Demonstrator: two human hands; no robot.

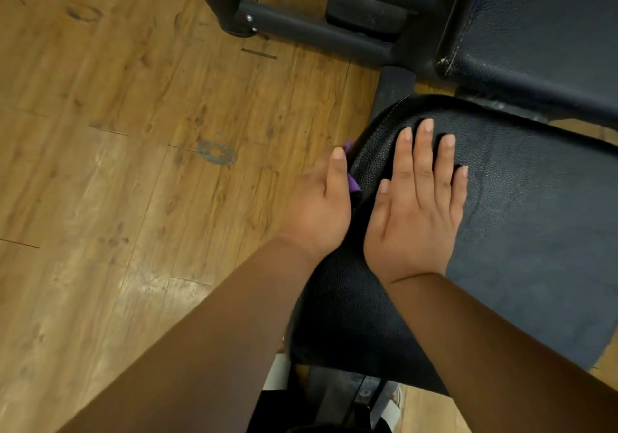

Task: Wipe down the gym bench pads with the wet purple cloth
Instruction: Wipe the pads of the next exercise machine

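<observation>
A black leather seat pad (pixel 521 232) of the gym bench fills the right half of the view. My right hand (pixel 414 212) lies flat on its top near the left edge, fingers straight and spread. My left hand (pixel 317 208) is against the pad's left side and presses the purple cloth (pixel 352 181) to it; only small purple bits show past the hand. A second black pad (pixel 541 38), the backrest, is at the upper right, with worn stitching at its near corner.
The bench's black metal frame (pixel 301 28) and foot cross the top of the view on a wood-pattern floor (pixel 117 165). More frame parts and a white shoe (pixel 394 399) show beneath the seat pad at the bottom.
</observation>
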